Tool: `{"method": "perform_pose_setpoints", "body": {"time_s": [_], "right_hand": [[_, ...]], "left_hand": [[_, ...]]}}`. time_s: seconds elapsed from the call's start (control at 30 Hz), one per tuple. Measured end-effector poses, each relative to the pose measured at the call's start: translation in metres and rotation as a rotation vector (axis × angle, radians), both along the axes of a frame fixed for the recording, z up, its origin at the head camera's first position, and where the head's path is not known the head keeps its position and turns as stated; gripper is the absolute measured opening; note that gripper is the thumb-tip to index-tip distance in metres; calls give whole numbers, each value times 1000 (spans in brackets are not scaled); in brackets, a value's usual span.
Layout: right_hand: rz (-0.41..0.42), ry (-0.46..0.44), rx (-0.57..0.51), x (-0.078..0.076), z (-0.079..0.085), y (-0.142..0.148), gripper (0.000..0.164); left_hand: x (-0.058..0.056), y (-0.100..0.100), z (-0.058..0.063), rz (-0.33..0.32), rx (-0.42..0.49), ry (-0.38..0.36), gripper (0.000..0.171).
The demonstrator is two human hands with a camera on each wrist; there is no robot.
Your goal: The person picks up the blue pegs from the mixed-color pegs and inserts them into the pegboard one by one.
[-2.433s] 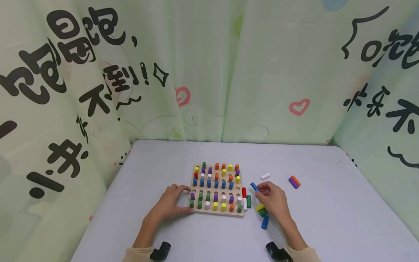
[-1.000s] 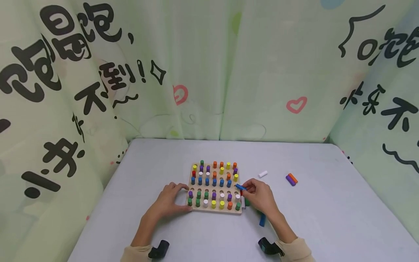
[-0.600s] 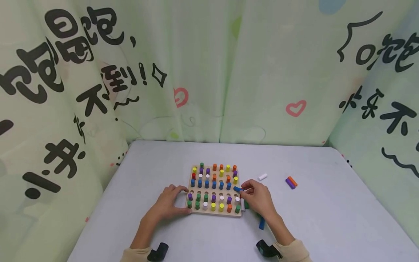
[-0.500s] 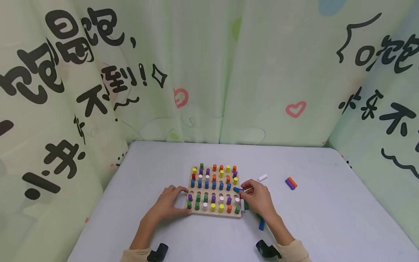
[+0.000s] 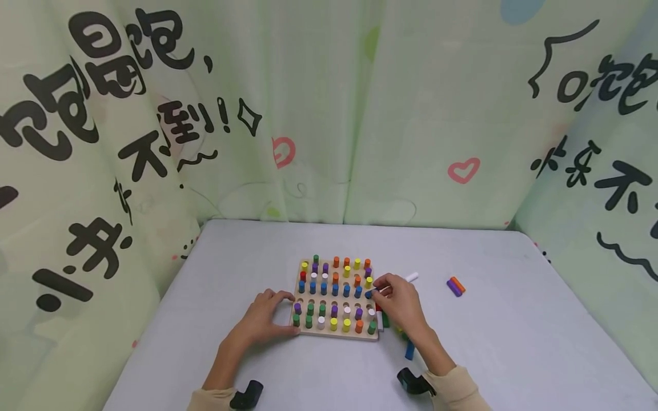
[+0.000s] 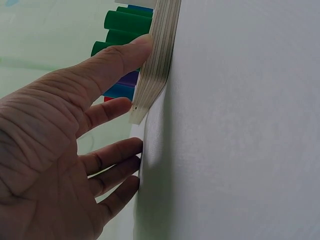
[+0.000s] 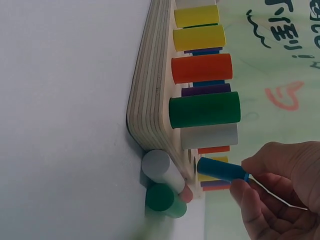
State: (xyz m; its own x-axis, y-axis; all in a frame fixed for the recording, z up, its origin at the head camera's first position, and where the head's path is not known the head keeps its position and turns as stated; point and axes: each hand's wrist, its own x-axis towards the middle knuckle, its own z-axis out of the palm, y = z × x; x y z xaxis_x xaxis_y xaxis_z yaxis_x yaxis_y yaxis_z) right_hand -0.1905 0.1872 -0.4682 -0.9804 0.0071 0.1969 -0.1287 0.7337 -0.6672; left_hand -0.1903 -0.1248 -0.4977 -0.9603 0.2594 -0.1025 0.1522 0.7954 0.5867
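Observation:
A wooden pegboard [image 5: 336, 334] lies on the table, filled with rows of coloured pegs. My left hand [image 5: 263, 318] rests against its left side. In the left wrist view, the thumb [image 6: 127, 54] touches the board's edge and the forefinger reaches the corner, while the other fingers are spread, loosely extended. Between thumb and fingers my right hand [image 5: 398, 299] pinches a blue peg [image 7: 220, 169] at the board's right side, at the end of the row of blue pegs [image 5: 334, 290]. Whether the peg's tip is in a hole, I cannot tell.
Beside the board's right edge lie a white peg [image 7: 162, 167], a green peg [image 7: 162, 199] and a red one, partly hidden. Another blue peg [image 5: 409, 350] lies near the right wrist. Farther off are a white peg [image 5: 412, 277] and a purple and orange pair [image 5: 456, 286]. Curtains surround the table.
My right hand has carried the blue peg left from the loose pegs to the board, then tilted it from lying flat to more upright. The left hand has kept its place.

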Motion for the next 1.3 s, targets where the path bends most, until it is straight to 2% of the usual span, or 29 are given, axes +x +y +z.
{"method": "perform_pose_setpoints", "body": {"time_s": [0.57, 0.77, 1.0, 1.3], "right_hand": [[12, 20, 84, -10, 5, -6, 10], [6, -22, 86, -11, 2, -8, 14], [-17, -10, 61, -4, 0, -6, 20], [-33, -21, 12, 12, 5, 1, 20]], "left_hand": [[-1, -1, -1, -1, 8, 12, 65], [0, -1, -1, 0, -2, 10, 65], [1, 0, -2, -7, 0, 3, 65], [0, 0, 0, -4, 3, 3, 65]]}}
